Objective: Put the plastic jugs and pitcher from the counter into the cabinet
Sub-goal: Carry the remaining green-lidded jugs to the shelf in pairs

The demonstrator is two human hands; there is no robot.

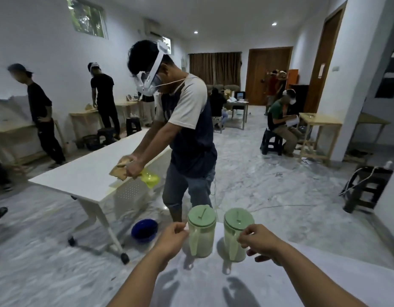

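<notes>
Risk: curled hands, left grip (172, 237) and right grip (255, 239), touching jug handles, hold unclear; left jug (201, 231) and right jug (235, 234) near far desk (324, 284) edge, easily knocked off.

A person (187, 120) wipes a white table (80, 173) with a cloth (119, 168); a blue bowl (144, 230) lies on the floor.

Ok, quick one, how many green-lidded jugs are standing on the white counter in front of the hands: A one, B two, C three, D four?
B: two jugs stand side by side on the counter, the left jug by the left hand and the right jug by the right hand.
</notes>
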